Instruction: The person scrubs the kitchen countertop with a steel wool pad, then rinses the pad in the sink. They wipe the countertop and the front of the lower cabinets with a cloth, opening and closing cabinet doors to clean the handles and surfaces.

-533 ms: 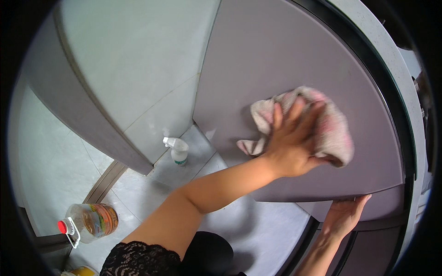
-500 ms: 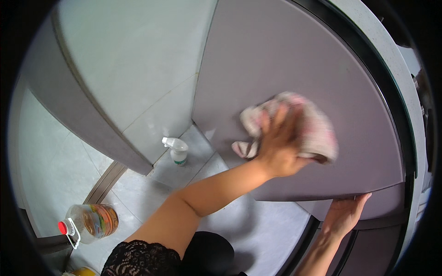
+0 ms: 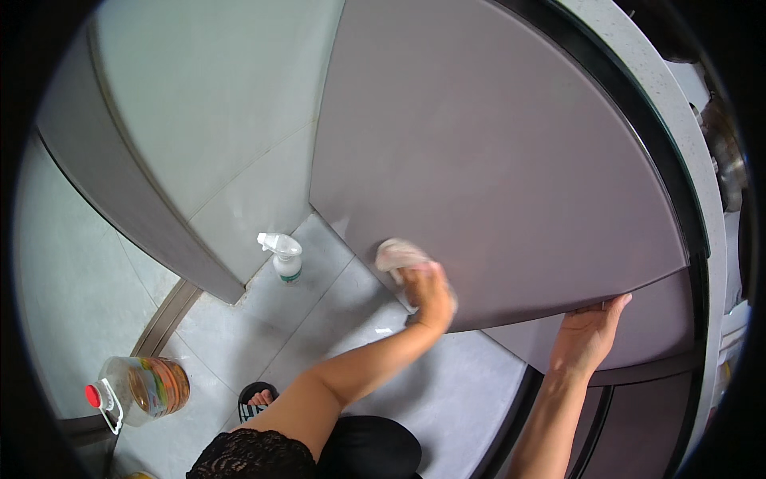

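The large mauve cabinet door (image 3: pixel 495 152) stands swung open in front of me. My left hand (image 3: pixel 431 299), slightly blurred, is closed on a bunched pale cloth (image 3: pixel 399 254) at the door's lower edge, near its left corner. Part of the cloth is hidden by the hand. Farther right, my right hand (image 3: pixel 585 339) grips the lower edge of the same door, with some fingers hidden by it.
A white spray bottle (image 3: pixel 285 257) stands on the grey tiled floor (image 3: pixel 319 319) by the wall corner. At lower left is a clear plastic jug (image 3: pixel 148 389) with a red cap. A speckled countertop edge (image 3: pixel 638 72) curves along the right. My sandalled foot (image 3: pixel 257 397) shows below.
My left hand has moved down and left with the cloth, from the door's middle to its lower edge. The cloth is now more bunched. My right hand stays on the door's edge.
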{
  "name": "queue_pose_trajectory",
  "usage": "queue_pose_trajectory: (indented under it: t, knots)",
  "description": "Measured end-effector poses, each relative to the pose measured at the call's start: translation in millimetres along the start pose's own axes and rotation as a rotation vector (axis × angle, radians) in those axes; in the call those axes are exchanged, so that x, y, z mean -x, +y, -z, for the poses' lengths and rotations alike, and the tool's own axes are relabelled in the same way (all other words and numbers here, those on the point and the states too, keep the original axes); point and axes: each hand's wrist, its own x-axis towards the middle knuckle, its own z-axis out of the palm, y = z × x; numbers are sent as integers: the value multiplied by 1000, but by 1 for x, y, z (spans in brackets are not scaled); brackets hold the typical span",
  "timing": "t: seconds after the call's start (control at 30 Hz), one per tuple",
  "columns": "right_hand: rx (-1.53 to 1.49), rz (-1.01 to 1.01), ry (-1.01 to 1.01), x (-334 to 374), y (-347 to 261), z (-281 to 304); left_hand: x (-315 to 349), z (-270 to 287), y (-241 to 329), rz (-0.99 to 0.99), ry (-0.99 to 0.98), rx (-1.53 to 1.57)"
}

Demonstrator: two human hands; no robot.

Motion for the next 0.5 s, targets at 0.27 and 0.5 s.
queue_pose_trajectory:
  t: [0.27,0.5]
  knots:
    - [-93,-191,-253,-12,-12,33,-5,-16,133,-1718,-112,-406]
    - [-49,-189,-177,-12,-10,28,-77,55,1,-2422,-849,-1018]
